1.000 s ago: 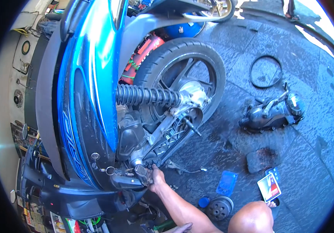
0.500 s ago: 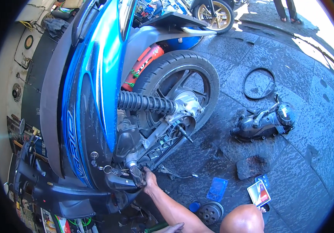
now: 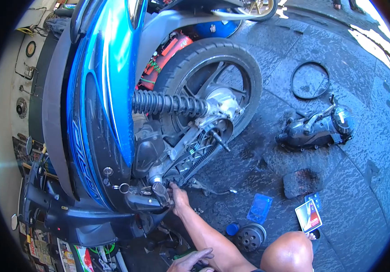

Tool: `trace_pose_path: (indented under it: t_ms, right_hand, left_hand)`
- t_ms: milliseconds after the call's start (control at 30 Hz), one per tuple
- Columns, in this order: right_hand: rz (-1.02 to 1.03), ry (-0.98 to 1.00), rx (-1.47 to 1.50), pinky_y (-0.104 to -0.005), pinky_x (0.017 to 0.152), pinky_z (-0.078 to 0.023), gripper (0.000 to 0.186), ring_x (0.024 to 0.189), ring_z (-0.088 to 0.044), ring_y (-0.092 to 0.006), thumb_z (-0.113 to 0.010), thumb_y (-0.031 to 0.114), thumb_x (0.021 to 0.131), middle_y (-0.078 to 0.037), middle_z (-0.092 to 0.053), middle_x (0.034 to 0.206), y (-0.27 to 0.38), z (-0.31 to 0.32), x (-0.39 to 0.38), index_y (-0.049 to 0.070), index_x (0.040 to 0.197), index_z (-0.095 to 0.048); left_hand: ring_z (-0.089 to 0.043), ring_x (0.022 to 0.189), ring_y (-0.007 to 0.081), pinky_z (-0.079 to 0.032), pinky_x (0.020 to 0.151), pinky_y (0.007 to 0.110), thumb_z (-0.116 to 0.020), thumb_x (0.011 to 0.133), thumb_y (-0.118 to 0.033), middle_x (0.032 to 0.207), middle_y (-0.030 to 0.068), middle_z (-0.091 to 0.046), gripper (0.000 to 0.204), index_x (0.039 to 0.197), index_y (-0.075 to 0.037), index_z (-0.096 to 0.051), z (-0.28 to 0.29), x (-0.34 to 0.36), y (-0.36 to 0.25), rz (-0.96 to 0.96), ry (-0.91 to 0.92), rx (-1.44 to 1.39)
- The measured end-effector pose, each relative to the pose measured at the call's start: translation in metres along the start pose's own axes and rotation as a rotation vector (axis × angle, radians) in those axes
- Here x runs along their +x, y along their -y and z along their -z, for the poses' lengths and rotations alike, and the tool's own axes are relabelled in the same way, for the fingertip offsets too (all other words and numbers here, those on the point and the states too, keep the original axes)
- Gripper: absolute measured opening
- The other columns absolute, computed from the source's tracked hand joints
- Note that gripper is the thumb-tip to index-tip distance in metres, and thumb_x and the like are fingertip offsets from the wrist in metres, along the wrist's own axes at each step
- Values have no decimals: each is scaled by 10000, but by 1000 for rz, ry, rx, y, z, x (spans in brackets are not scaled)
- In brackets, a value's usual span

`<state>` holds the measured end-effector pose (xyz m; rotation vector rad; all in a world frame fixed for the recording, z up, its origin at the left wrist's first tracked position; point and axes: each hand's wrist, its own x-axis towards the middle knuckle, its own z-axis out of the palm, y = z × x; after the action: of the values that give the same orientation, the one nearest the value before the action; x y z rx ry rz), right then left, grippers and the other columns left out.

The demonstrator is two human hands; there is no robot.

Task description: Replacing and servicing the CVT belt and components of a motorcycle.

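My right hand point(image 3: 179, 199) reaches to the front lower end of the opened engine case point(image 3: 176, 174) on a blue scooter point(image 3: 109, 90). It touches the parts beside the folded footpeg point(image 3: 161, 194); most of its fingers are hidden there. My left hand point(image 3: 192, 262), its skin darkened, is near the lower edge beside my right forearm. Its fingers are stretched out and nothing shows in them. A toothed black belt point(image 3: 197, 167) lies along the open case. Farther back, a bare shaft point(image 3: 220, 141) sticks out by the rear wheel point(image 3: 208, 90).
On the dark tiled floor are a removed engine cover point(image 3: 315, 129), a black ring-shaped gasket or belt point(image 3: 310, 80) and a stone-like block point(image 3: 301, 182). Near my knee point(image 3: 288, 251) lie a round metal clutch part point(image 3: 251, 237), a blue cap point(image 3: 232, 229), a blue tray point(image 3: 260, 208) and a printed card point(image 3: 308, 216).
My left hand has come farther up into view, with its fingers showing more clearly. My right hand stays at the engine case. The whole view has shifted slightly.
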<state>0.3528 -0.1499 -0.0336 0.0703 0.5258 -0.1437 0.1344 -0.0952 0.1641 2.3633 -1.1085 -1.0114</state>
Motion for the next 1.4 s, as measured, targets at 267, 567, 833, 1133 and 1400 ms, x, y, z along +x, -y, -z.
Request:
trace_pose_path:
  t_ms: [267, 567, 833, 1133, 1400]
  right_hand:
    - [41, -53, 99, -276, 411, -381, 251, 476, -480, -120, -531, 269, 937, -37, -561, 653, 14, -19, 2, 50, 850, -617]
    - [-251, 149, 629, -260, 412, -399, 430, 479, -495, -145, -431, 412, 986, -60, -566, 638, 2, -13, 8, 61, 786, -577]
    - [24, 8, 34, -279, 429, -410, 368, 475, -503, -147, -512, 351, 967, -54, -570, 632, 11, -10, -6, 24, 823, -600]
    - [-261, 227, 490, -270, 429, -401, 433, 472, -498, -149, -404, 413, 998, -47, -559, 623, 1, -3, 13, 68, 788, -562]
    - [77, 10, -84, -264, 405, -383, 473, 462, -505, -132, -482, 478, 961, -54, -566, 654, 3, -7, -2, 27, 861, -588]
  left_hand:
    - [-651, 989, 242, -517, 884, 356, -726, 848, -244, 1160, 172, -646, 610, 1354, 14, -503, 8, 5, 16, -6, 85, 12]
    - [-670, 941, 224, -534, 847, 335, -738, 841, -236, 1104, 164, -678, 563, 1298, 36, -555, 2, 6, 20, 3, 23, -24]
    - [-669, 953, 232, -533, 850, 343, -739, 841, -257, 1114, 170, -674, 585, 1310, 36, -547, 1, 9, 18, -3, 41, 1]
    - [-666, 960, 234, -530, 860, 342, -737, 843, -255, 1119, 172, -666, 597, 1324, 33, -533, 1, 9, 20, -5, 64, 10]
    - [-661, 964, 259, -525, 865, 358, -743, 825, -237, 1123, 168, -660, 593, 1323, 13, -537, 4, 7, 18, 30, 59, 5]
